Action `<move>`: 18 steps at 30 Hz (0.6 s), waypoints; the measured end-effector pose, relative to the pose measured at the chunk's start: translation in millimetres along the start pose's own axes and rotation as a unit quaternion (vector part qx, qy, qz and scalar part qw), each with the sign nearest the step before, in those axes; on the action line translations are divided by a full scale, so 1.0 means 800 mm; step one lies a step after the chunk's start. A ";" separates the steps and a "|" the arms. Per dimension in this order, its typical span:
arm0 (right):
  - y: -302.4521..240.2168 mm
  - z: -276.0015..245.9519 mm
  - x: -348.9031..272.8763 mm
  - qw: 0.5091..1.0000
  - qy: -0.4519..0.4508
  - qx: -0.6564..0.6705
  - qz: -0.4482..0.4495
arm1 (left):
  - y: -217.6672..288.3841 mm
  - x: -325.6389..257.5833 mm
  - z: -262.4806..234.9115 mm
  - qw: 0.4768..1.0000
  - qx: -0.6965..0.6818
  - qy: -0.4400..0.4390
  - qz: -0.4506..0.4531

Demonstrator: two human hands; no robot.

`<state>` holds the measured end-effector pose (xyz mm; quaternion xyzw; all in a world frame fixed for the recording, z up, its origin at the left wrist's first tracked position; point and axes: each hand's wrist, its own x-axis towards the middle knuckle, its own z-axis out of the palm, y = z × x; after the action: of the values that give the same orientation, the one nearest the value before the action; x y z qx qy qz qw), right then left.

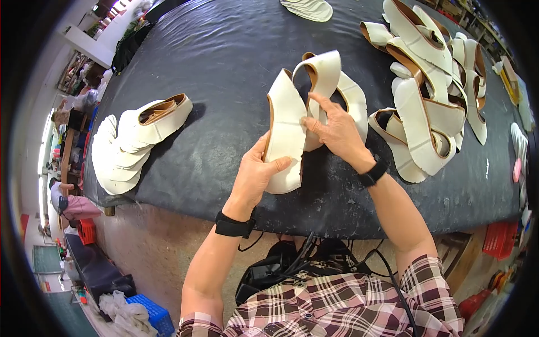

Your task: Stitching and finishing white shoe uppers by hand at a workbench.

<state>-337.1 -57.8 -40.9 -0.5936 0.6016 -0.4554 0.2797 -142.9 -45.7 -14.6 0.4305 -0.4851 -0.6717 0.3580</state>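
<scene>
Over the black table, my left hand (254, 173) is closed round the lower left side of a white shoe upper (286, 132) with a brown inner face, its thumb lying across the front. My right hand (341, 133) grips the right edge of this upper, thumb against the edge and fingers on the white band beside it. A curled white band (328, 72) and another curved white part (353, 104) stand behind my right hand. Whether these belong to the same upper or a second one, I cannot tell. The right palm hides where they meet.
On the table's left lies a fanned stack of white uppers (126, 149). A tangled pile of uppers (429, 115) covers its right side, and more white pieces (310, 9) lie at the far edge. Below stand a blue crate (152, 314) and a red crate (499, 240).
</scene>
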 end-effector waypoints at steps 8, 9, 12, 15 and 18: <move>0.029 -0.005 -0.004 0.980 -0.033 -0.189 -0.057 | 0.037 -0.044 -0.064 0.977 0.180 0.105 0.052; 0.028 -0.008 -0.002 0.977 -0.036 -0.205 -0.048 | 0.049 -0.050 -0.073 0.966 0.215 0.126 0.070; 0.034 -0.030 -0.001 0.948 0.049 -0.308 -0.068 | 0.087 -0.065 -0.091 0.966 0.224 0.101 0.083; -0.040 -0.019 -0.025 0.964 0.111 -0.231 -0.067 | 0.061 -0.071 -0.116 0.998 0.022 0.046 0.049; -0.089 0.019 -0.071 0.979 -0.186 0.086 0.003 | 0.048 -0.071 -0.116 0.996 -0.087 -0.003 0.005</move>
<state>-283.0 2.1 3.2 -0.6400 0.4991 -0.3865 0.4380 -33.3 -36.8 20.9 0.3932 -0.4281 -0.7108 0.3960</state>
